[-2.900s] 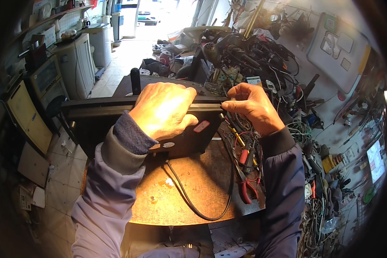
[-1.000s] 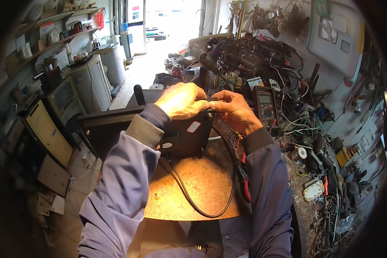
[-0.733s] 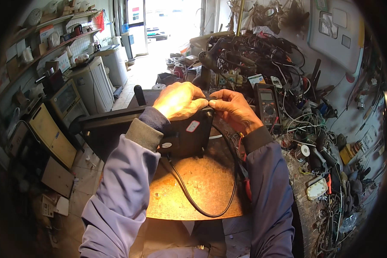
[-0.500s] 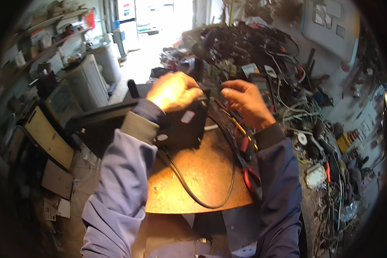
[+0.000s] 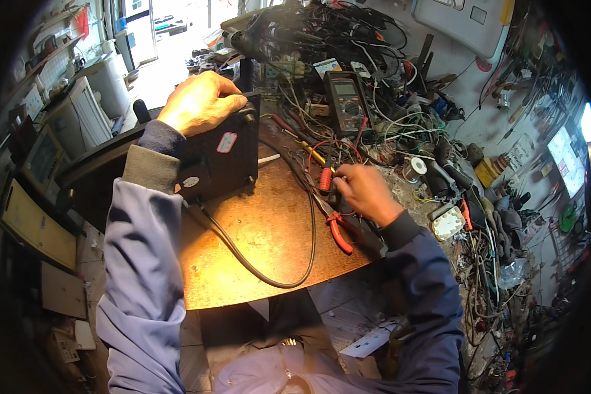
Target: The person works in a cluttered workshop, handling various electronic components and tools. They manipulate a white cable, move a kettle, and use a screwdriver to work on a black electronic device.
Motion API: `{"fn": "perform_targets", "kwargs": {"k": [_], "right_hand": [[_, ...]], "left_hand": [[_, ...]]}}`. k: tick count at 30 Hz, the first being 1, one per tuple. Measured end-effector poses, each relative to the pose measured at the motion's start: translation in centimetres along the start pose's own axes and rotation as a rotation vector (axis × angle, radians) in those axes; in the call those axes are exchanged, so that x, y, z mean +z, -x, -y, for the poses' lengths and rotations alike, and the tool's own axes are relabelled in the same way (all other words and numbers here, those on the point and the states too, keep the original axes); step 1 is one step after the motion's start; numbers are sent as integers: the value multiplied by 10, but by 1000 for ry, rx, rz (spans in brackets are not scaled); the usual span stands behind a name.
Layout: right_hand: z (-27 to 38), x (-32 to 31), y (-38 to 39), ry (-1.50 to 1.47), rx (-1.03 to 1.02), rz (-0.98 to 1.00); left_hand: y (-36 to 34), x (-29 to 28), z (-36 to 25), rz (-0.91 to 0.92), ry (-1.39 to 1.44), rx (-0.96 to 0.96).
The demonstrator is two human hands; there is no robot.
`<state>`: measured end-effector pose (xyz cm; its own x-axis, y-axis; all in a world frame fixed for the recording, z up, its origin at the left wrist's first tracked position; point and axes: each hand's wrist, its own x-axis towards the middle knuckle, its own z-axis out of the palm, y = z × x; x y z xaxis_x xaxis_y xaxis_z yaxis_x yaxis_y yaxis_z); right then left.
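Over brown tabletop [image 5: 276, 220], left hand [image 5: 200, 104] grips black casing [image 5: 210, 164]; right hand [image 5: 368, 192] half-curled, its hold unclear.

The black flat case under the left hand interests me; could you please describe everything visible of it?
The black flat case looks smooth; plastic or metal, I cannot tell. It bears a red-bordered white label, a pale oval sticker and small pegs near its right corners. It stands on edge at the wooden table, the left hand over its top edge, the left sleeve hiding part. A black cable seems to leave its lower edge.
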<state>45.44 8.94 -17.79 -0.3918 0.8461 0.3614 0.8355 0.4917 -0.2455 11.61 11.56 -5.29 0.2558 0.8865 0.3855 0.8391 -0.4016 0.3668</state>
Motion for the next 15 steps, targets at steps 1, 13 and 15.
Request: {"fn": "perform_targets", "kwargs": {"k": [1, 13, 15], "right_hand": [[7, 7, 1, 61, -32, -17], [-2, 15, -15, -142, 405, 33], [4, -4, -15, -243, 517, -42]], "left_hand": [[0, -1, 2, 8, 4, -11], [2, -1, 3, 5, 10, -14], [2, -1, 0, -2, -21, 20]]}}
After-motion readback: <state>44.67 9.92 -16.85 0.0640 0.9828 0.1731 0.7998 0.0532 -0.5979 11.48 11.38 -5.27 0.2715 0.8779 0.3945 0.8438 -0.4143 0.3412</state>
